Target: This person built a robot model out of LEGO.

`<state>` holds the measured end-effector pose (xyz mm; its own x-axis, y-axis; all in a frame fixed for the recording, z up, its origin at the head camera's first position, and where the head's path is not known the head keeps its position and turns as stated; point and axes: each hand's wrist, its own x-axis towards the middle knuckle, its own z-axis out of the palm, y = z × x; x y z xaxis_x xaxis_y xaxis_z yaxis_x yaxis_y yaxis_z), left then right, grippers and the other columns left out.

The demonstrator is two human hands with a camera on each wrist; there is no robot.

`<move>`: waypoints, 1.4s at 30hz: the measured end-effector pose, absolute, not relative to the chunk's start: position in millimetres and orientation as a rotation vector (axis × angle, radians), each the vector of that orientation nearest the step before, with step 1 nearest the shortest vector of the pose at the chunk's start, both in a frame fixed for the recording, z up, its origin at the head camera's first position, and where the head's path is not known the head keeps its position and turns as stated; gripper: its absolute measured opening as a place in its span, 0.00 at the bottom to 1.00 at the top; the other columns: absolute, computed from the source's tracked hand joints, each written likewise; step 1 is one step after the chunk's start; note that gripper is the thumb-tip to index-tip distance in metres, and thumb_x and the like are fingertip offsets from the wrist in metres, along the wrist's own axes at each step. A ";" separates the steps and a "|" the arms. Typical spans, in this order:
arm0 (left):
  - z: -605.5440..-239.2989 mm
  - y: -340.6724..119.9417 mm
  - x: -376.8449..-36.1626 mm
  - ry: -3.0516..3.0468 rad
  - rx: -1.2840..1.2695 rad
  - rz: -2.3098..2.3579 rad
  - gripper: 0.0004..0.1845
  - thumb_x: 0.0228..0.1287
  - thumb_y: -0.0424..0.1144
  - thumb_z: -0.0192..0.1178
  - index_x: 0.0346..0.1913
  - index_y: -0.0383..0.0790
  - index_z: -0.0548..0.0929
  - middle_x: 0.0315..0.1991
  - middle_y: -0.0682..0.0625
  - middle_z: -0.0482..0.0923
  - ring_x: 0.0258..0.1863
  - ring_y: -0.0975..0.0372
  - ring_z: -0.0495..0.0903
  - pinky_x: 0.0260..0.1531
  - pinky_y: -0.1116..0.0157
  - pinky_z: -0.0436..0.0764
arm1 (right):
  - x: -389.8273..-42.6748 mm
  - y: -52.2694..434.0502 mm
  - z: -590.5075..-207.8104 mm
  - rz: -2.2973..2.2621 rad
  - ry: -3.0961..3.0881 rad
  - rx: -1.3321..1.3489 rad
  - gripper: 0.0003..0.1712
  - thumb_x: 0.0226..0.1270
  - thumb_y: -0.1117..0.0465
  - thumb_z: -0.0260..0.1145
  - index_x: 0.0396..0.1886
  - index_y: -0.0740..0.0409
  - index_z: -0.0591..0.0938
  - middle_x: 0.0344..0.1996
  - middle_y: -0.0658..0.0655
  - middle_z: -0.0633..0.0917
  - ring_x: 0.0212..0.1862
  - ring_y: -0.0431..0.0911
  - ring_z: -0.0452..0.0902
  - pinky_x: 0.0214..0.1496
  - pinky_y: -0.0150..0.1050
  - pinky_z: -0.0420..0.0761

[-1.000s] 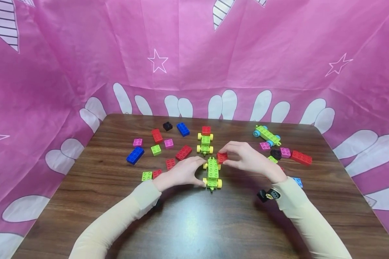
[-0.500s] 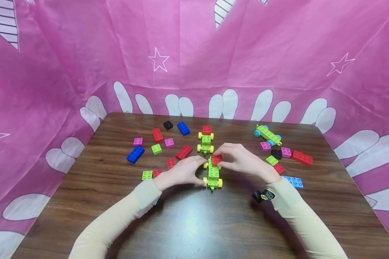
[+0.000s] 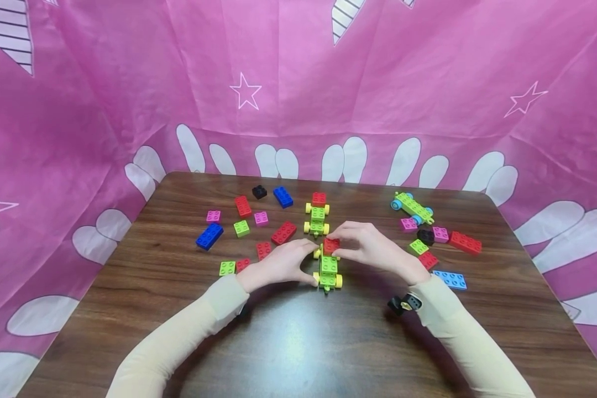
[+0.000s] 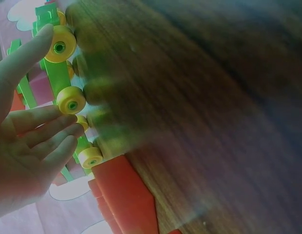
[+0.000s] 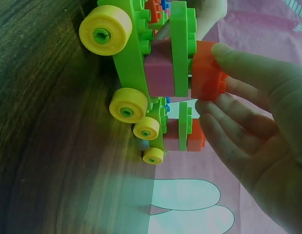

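The red brick is moving onto the car at twelve o'clock; my right hand is pinching it, apparently seating it, my left hand resting spread at nine

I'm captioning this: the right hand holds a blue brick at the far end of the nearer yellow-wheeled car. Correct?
The brick is red, not blue, as the right wrist view shows; the right hand holds it at that end of the car.
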<state>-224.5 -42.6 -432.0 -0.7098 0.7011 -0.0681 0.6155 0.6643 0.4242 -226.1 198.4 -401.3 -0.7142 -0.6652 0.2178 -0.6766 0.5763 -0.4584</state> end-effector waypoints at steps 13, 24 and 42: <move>-433.2 -43.2 -223.6 2.657 1.072 0.546 0.46 0.51 0.59 0.73 0.68 0.35 0.72 0.66 0.43 0.76 0.68 0.55 0.73 0.67 0.57 0.75 | -222.3 200.5 -406.1 0.834 -2.739 1.216 0.21 0.62 0.60 0.72 0.56 0.54 0.84 0.45 0.50 0.88 0.47 0.40 0.84 0.49 0.42 0.87; -434.9 -42.9 -222.9 2.689 1.109 0.536 0.44 0.50 0.58 0.74 0.66 0.35 0.73 0.64 0.44 0.77 0.66 0.55 0.75 0.66 0.57 0.75 | -222.3 201.0 -409.1 0.814 -2.678 1.243 0.20 0.63 0.60 0.72 0.55 0.55 0.84 0.46 0.49 0.88 0.49 0.40 0.84 0.51 0.38 0.86; -434.0 -43.9 -221.4 2.686 1.104 0.524 0.44 0.52 0.58 0.73 0.67 0.35 0.73 0.65 0.43 0.76 0.67 0.54 0.74 0.66 0.57 0.75 | -219.6 199.1 -408.5 0.839 -2.647 1.221 0.19 0.60 0.60 0.74 0.52 0.54 0.85 0.45 0.49 0.89 0.48 0.40 0.85 0.51 0.39 0.86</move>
<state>-221.4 -43.9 -434.0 -0.7046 0.7085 -0.0403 0.6413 0.6600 0.3913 -219.6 199.1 -408.5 -0.6710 -0.6708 0.3159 -0.7302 0.5242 -0.4382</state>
